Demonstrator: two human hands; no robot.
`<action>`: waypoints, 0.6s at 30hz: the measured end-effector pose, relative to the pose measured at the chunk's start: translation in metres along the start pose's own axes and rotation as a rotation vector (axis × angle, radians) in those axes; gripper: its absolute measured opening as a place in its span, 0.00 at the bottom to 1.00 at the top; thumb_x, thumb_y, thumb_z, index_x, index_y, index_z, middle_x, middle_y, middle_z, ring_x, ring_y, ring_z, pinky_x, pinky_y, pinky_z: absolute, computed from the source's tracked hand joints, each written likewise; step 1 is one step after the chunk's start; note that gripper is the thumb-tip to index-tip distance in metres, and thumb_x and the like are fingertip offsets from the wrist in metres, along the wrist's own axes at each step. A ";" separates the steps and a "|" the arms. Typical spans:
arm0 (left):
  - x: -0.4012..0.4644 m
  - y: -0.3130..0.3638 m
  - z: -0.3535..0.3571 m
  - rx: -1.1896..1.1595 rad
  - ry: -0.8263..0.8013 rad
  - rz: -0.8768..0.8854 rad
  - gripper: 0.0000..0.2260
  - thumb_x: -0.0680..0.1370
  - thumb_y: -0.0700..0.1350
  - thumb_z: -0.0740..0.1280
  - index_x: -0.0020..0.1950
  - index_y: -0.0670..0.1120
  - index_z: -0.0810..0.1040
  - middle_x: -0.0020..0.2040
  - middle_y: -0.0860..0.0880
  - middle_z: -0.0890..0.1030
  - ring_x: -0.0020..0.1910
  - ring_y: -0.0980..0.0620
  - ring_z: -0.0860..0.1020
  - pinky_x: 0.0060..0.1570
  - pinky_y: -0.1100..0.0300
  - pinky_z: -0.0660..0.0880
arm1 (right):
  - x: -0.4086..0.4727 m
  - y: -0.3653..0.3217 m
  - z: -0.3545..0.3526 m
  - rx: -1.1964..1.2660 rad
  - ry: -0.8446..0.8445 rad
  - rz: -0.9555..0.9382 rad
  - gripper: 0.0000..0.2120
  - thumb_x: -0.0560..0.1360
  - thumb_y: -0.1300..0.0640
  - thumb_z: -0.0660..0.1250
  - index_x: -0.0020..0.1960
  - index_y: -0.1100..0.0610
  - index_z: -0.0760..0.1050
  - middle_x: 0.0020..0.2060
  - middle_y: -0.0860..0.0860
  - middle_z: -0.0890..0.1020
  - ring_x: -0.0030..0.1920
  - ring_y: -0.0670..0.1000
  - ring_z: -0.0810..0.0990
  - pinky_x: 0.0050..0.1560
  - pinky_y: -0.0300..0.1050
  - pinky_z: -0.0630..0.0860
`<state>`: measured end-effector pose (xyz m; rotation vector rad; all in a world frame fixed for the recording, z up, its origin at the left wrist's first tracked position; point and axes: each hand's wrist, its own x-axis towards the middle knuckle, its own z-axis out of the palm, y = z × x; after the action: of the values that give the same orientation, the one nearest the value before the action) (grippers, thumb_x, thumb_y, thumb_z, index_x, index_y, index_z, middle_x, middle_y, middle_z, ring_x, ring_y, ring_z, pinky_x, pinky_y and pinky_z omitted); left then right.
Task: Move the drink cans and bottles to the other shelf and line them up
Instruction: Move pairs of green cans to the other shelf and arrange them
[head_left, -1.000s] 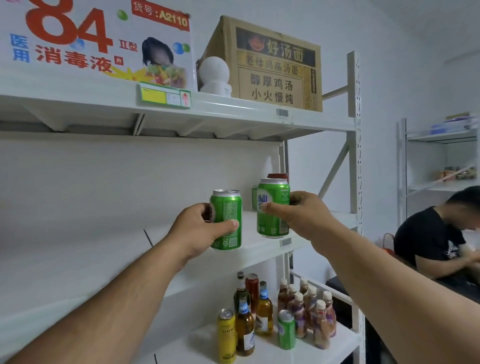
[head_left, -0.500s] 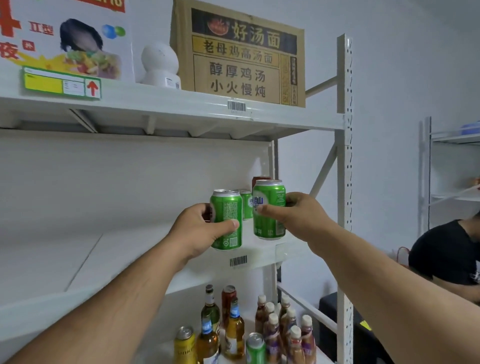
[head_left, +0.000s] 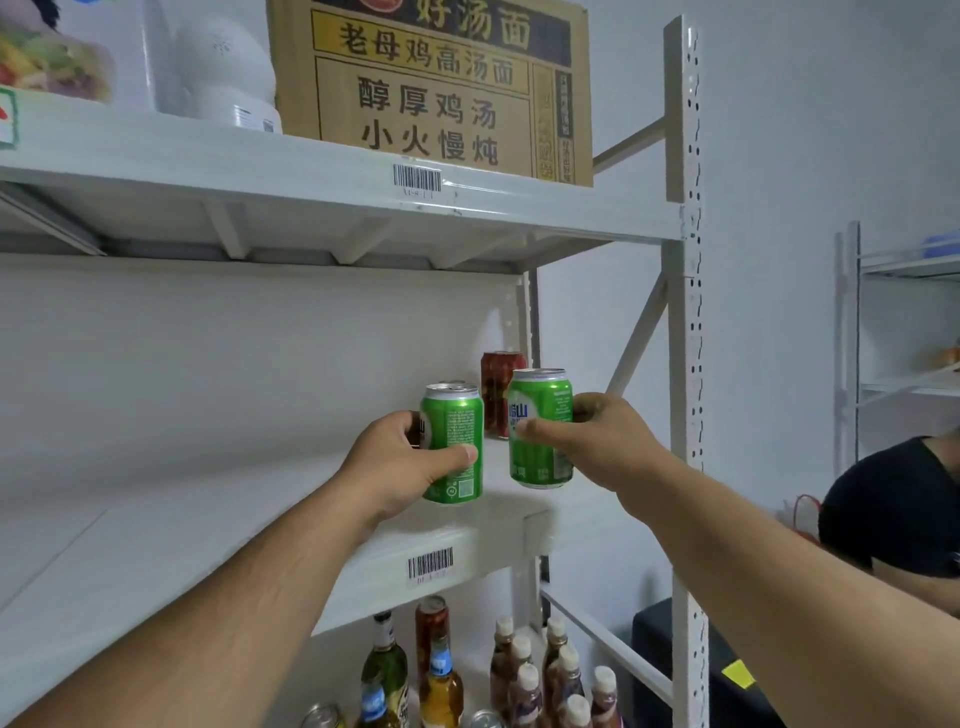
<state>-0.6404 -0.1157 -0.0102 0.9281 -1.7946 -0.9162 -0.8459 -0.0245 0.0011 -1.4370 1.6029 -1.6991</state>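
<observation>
My left hand (head_left: 397, 462) grips a green can (head_left: 453, 441) and my right hand (head_left: 597, 441) grips a second green can (head_left: 540, 426). Both cans are upright, side by side, held just above the white middle shelf (head_left: 260, 540) near its right end. A red can (head_left: 500, 392) stands on that shelf behind them by the back post, and the rim of another can shows behind the left one. On the lower shelf stand several bottles (head_left: 441, 680) and small brown drink bottles (head_left: 540, 675), with can tops at the bottom edge.
The top shelf (head_left: 311, 176) carries a cardboard noodle box (head_left: 441, 88) and a white round device (head_left: 228, 78). A perforated upright post (head_left: 685, 322) bounds the rack on the right. A person in a black shirt (head_left: 898, 514) sits at the right beside another rack (head_left: 904, 322).
The view has closed in and shifted right and up. Both hands with their green cans have moved further in over the middle shelf, towards the red can at the back.
</observation>
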 end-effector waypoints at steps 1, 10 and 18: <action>0.007 -0.002 0.002 -0.004 -0.001 -0.004 0.16 0.71 0.45 0.80 0.57 0.48 0.83 0.52 0.50 0.87 0.52 0.51 0.85 0.52 0.55 0.80 | 0.005 0.002 0.000 -0.005 0.004 0.000 0.16 0.69 0.51 0.82 0.52 0.56 0.84 0.44 0.50 0.88 0.45 0.49 0.87 0.38 0.39 0.77; 0.061 -0.010 0.018 0.006 -0.019 -0.058 0.17 0.71 0.44 0.81 0.58 0.47 0.81 0.52 0.49 0.86 0.51 0.50 0.85 0.56 0.52 0.81 | 0.058 0.024 -0.003 0.029 -0.014 0.003 0.14 0.69 0.54 0.82 0.51 0.56 0.83 0.42 0.49 0.87 0.38 0.43 0.86 0.34 0.34 0.77; 0.116 -0.015 0.045 0.087 0.016 -0.155 0.21 0.67 0.41 0.82 0.56 0.49 0.79 0.52 0.48 0.85 0.52 0.47 0.84 0.60 0.46 0.81 | 0.119 0.051 -0.014 0.064 -0.070 -0.007 0.14 0.69 0.56 0.82 0.51 0.57 0.83 0.43 0.52 0.88 0.41 0.46 0.87 0.38 0.37 0.81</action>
<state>-0.7164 -0.2149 0.0043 1.1394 -1.7800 -0.9298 -0.9231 -0.1299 0.0047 -1.4558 1.4949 -1.6691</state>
